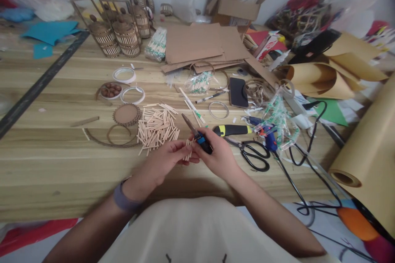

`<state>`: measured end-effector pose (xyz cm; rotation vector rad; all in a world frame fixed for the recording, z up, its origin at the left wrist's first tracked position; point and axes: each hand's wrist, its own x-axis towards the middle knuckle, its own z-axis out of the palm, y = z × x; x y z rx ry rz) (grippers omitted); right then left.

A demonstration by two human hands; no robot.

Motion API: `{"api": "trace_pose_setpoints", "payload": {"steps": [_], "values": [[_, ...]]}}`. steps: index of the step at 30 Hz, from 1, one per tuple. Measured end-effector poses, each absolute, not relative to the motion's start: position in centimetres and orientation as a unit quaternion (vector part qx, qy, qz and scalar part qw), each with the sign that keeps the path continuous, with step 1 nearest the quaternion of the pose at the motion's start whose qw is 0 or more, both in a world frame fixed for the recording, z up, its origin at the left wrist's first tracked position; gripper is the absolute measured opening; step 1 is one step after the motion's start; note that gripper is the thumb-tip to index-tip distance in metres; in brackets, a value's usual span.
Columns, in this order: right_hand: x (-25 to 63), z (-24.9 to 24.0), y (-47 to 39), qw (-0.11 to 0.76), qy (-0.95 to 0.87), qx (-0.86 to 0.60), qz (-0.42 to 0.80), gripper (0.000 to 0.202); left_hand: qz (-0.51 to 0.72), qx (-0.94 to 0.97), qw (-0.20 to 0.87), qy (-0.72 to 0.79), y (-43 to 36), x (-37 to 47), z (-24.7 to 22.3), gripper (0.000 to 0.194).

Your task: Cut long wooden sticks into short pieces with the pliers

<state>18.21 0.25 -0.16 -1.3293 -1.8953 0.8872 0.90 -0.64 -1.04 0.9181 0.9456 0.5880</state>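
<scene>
My left hand (168, 158), with a band on its wrist, pinches a few short wooden sticks (187, 149) near the table's front edge. Against it, my right hand (217, 154) is closed around a black and blue handled tool (203, 141), whose long narrow tip points up and left. The fingertips of both hands meet at the sticks. Just behind my left hand lies a loose pile of short wooden sticks (157, 127). Left of the pile sits a round cardboard disc (126, 114) with a corrugated rim.
Black scissors (254, 154), a yellow and black cutter (233, 130) and a blue glue gun (270, 140) with a cord lie right. Behind are a phone (238, 92), tape rolls (124, 74), cardboard sheets (197, 43) and stick-covered lanterns (126, 37). A paper roll (364, 144) borders the right.
</scene>
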Motion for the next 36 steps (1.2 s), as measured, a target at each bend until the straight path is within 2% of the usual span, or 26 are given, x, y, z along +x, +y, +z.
{"api": "trace_pose_setpoints", "payload": {"steps": [5,12,18,20,22,26,30,33,36], "values": [[18.3,-0.7,-0.4,0.314,-0.727,-0.513,0.332,0.026,0.290,0.378,0.743,0.470,-0.6,0.9,-1.3,0.026],[17.8,-1.5,-1.0,0.312,-0.719,-0.512,0.352,0.054,0.330,0.323,0.751,0.472,-0.5,1.5,-1.7,0.020],[17.7,-1.6,-1.1,0.308,-0.714,-0.522,0.351,0.056,0.317,0.379,0.717,0.492,-0.5,1.2,-1.4,0.031],[18.4,-1.3,-0.7,0.295,-0.717,-0.541,0.324,0.048,0.320,0.429,0.665,0.521,-0.4,0.3,-0.7,0.035],[19.2,-1.1,0.0,0.253,-0.721,-0.584,0.272,0.041,0.307,0.502,0.566,0.578,-0.2,-1.0,0.1,0.035],[20.2,-0.8,1.3,0.096,-0.720,-0.668,0.159,0.039,0.232,0.620,0.318,0.679,0.4,-3.2,0.8,0.034],[19.6,-0.9,1.7,-0.005,-0.724,-0.679,0.119,0.035,0.257,0.713,0.113,0.643,0.5,-3.7,0.0,0.035],[18.9,-0.9,1.9,-0.045,-0.719,-0.684,0.114,0.031,0.297,0.767,0.041,0.567,-0.2,-2.9,0.1,0.033],[18.5,-0.8,2.0,-0.079,-0.712,-0.689,0.113,0.028,0.324,0.833,0.065,0.443,-1.8,-1.7,2.5,0.041]]}}
